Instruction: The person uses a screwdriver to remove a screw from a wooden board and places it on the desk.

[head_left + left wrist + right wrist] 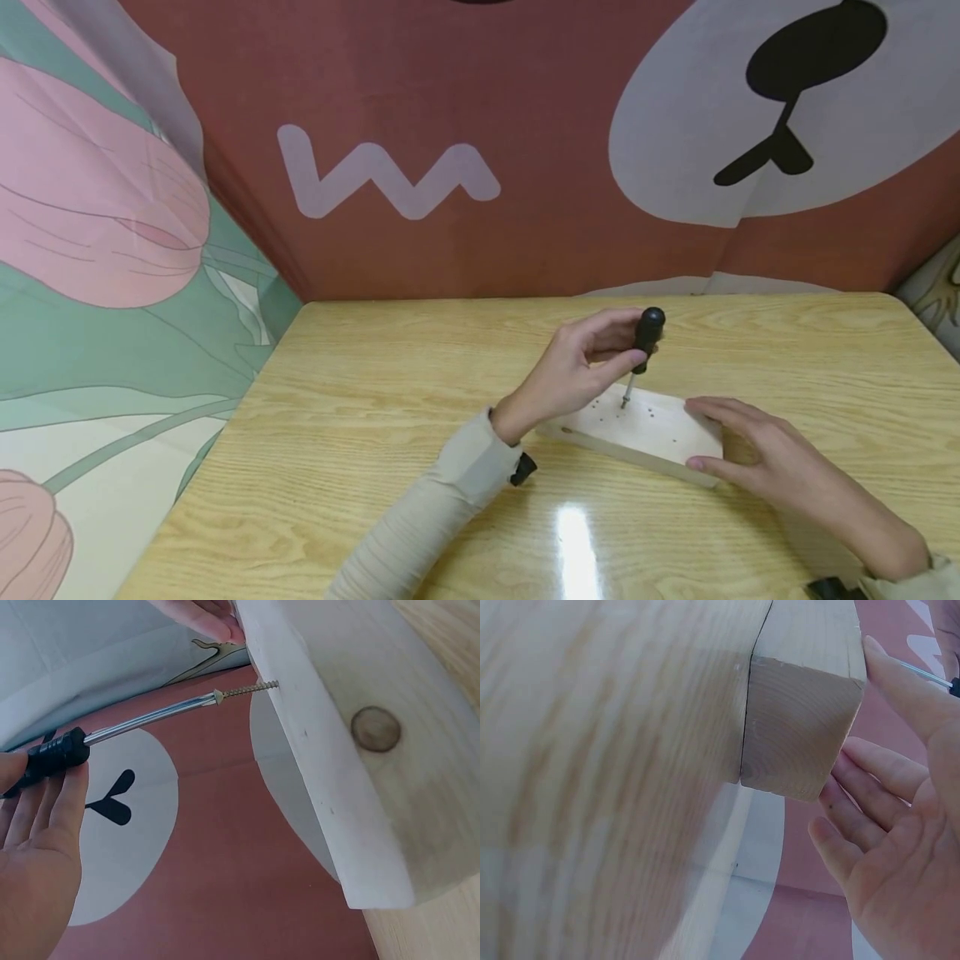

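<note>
My left hand (573, 371) holds a screwdriver (648, 337) by its black handle, thumb on one side and fingers on the other. The steel shaft slants down to a long threaded screw (247, 689), its head at the driver's tip and its point at the board's face. That pale wooden board (652, 442) lies on the table with several small holes in its top. A round dark knot (376, 729) marks its side. Across the board's right end, my right hand (772, 450) grips it, thumb at the near edge and fingers along the far edge.
The wood-grain table (360, 433) extends all around the board, with a bright glare spot near the front. Behind its back edge hangs a red-brown printed cloth (450, 242); a floral cloth (112, 333) hangs at the left.
</note>
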`<state>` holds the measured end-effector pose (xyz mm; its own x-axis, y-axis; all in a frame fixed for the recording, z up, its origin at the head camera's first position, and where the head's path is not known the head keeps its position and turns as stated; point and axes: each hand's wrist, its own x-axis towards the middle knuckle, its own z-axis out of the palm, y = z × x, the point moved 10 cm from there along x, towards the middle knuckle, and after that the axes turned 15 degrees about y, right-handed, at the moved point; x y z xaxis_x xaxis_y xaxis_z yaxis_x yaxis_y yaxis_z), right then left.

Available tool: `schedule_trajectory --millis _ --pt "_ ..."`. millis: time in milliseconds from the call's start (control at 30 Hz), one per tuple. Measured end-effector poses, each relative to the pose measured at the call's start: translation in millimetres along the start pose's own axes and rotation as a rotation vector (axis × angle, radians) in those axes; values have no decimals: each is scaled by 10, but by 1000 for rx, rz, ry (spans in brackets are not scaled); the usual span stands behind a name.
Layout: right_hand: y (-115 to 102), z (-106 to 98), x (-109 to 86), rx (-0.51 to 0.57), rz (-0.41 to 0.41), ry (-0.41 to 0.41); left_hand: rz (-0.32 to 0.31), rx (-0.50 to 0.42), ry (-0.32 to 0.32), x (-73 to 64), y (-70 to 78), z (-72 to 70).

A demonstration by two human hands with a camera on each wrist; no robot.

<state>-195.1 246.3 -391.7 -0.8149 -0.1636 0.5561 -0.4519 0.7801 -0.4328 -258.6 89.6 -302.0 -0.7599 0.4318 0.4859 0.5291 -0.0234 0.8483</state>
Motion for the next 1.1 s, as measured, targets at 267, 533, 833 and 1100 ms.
schedule_trajectory --millis 267,533,833,1100 --pt "4 5 1 -13 4 -5 0 1 22 14 7 -9" --pt "10 2 2 -9 16 -12 15 19 48 10 8 -8" --pt "-5 -16 15 -3 4 -1 -30 -36 5 -11 -23 14" --pt "-12 -27 9 11 -10 19 -32 7 -13 -7 -15 -11"
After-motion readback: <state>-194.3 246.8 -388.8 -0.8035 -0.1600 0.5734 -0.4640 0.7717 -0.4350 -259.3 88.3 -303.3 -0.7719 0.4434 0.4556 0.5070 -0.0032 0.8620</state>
